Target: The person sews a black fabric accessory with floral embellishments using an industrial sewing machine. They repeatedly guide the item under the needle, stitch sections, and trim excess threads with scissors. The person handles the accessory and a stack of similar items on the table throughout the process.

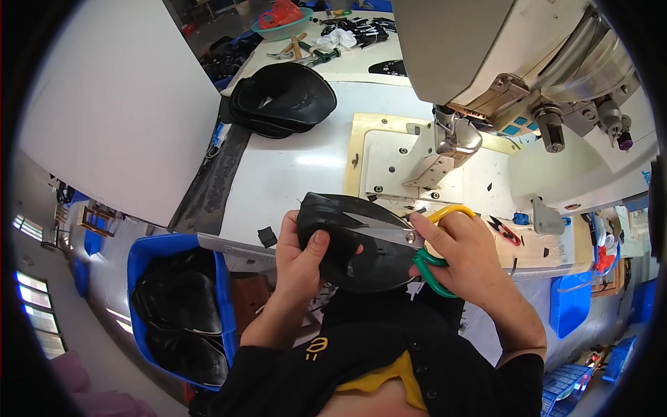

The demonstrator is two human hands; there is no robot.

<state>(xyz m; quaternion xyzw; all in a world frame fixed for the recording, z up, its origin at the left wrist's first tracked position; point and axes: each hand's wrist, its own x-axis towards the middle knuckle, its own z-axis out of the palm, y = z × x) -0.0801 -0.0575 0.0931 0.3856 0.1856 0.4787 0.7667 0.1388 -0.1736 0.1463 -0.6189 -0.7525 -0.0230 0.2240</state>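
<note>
A black, curved, leather-like moulded piece [379,263] is in front of my body, above the table's near edge. My left hand [297,251] grips its left end, thumb on the near face. In my right hand [464,256] is a pair of scissors [389,233] with one yellow and one green handle loop. The blades are apart and point left, lying at the upper edge of the black piece. Whether they are cutting into it I cannot tell. My right fingers are through and around the handles.
A sewing machine [445,142] stands ahead and to the right. Another black moulded piece [285,97] lies at the back left. A blue bin [142,254] at lower left holds similar pieces. Small red-handled snips [506,231] and black scraps [267,237] lie on the table.
</note>
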